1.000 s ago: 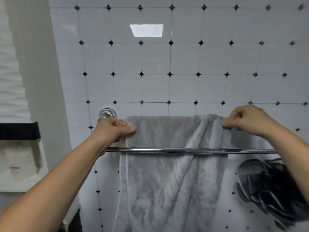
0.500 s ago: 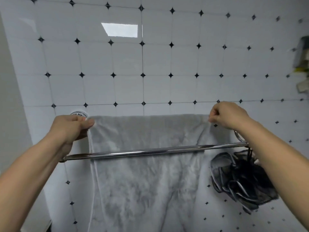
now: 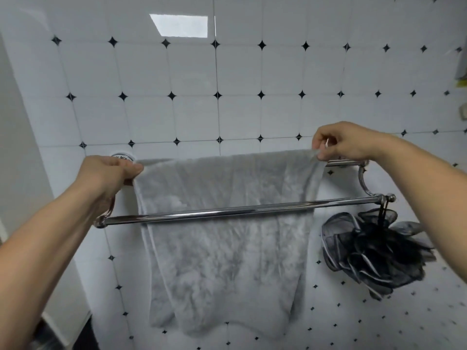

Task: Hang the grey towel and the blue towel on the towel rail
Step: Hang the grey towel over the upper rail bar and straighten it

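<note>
The grey towel [image 3: 222, 258] hangs over the back bar of a chrome double towel rail [image 3: 227, 212] on the tiled wall, draping down behind the front bar. My left hand [image 3: 108, 173] pinches the towel's top left corner at the rail's left mount. My right hand [image 3: 346, 141] pinches the top right corner and lifts it slightly above the back bar. The towel's lower edge hangs uneven, with a fold down its middle. No blue towel is in view.
A black and grey mesh bath sponge [image 3: 374, 253] hangs by a cord from the right end of the front bar. White wall tiles [image 3: 240, 72] with small black diamonds fill the background. A plain white wall edge [image 3: 22, 147] stands at the left.
The view has shifted right and pulled back, showing the rail's right end. The towel is spread wider and flatter along the back bar, with both hands still at its top corners.
</note>
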A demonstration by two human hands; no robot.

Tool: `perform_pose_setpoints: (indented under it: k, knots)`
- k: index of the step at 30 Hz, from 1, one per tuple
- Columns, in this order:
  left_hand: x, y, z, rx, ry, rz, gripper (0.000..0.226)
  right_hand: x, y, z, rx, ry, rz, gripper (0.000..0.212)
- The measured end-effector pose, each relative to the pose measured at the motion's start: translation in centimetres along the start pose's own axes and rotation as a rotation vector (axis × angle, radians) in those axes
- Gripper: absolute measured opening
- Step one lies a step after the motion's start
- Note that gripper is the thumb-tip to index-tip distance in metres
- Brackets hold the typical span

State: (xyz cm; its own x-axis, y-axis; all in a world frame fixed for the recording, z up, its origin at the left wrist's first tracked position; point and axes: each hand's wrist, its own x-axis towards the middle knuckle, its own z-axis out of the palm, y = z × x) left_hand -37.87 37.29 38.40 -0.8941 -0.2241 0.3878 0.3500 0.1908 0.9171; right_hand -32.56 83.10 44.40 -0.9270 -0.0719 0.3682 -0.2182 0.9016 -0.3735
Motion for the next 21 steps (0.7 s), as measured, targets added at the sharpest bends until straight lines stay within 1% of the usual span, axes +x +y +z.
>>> perform_pose_setpoints:
  k: [2, 6, 9, 10, 11, 12, 13, 14, 15, 17, 19, 21]
  knots:
    - [-0.3, -0.2, -0.1, 0.015, 0.004, 0.012, 0.011, -0.3, 0.4, -0.2, 0.102, -0.020, 0.031, 0.022]
    - [-0.7, -0.9, -1.0, 0.046, -0.006, 0.012, 0.015, -1.3, 1.5, -0.6, 0.214, -0.037, 0.070, 0.017]
    - [-1.0, -1.4, -1.6, 0.086, -0.070, 0.011, 0.029, -2.2, 1.3, -0.4, 0.264, -0.039, 0.074, 0.021]
    - [-1.1, -1.6, -1.6, 0.098, -0.100, 0.003, 0.031, -2.5, 1.0, 0.0, 0.276, -0.062, 0.080, 0.019]
    - [-1.2, -1.7, -1.4, 0.115, -0.130, -0.009, 0.028, -2.7, 0.8, 0.4, 0.277, -0.068, 0.094, 0.014]
    - [-1.3, -1.7, -1.2, 0.133, -0.156, -0.024, 0.022, -3.0, 0.6, 0.8, 0.271, -0.042, 0.111, 0.007]
    - [-1.5, -1.7, -0.9, 0.139, -0.175, -0.040, 0.019, -3.1, 0.4, 1.1, 0.259, 0.024, 0.130, 0.007]
    - [-1.6, -1.7, -0.6, 0.129, -0.176, -0.054, 0.019, -3.2, 0.3, 1.4, 0.229, 0.098, 0.154, 0.017]
    - [-1.5, -1.8, -0.3, 0.114, -0.152, -0.062, 0.020, -3.2, 0.0, 1.8, 0.184, 0.137, 0.180, 0.022]
    - [-1.4, -1.9, 0.2, 0.140, -0.045, -0.030, 0.025, -3.4, -0.9, 3.4, 0.157, 0.148, 0.218, 0.023]
    - [-1.2, -1.7, 0.4, 0.239, 0.060, 0.031, 0.030, -3.3, -1.8, 5.3, 0.265, 0.191, 0.274, 0.024]
    - [-0.8, -1.2, 0.3, 0.271, 0.105, 0.068, 0.035, -3.1, -2.3, 6.3, 0.312, 0.258, 0.350, 0.022]
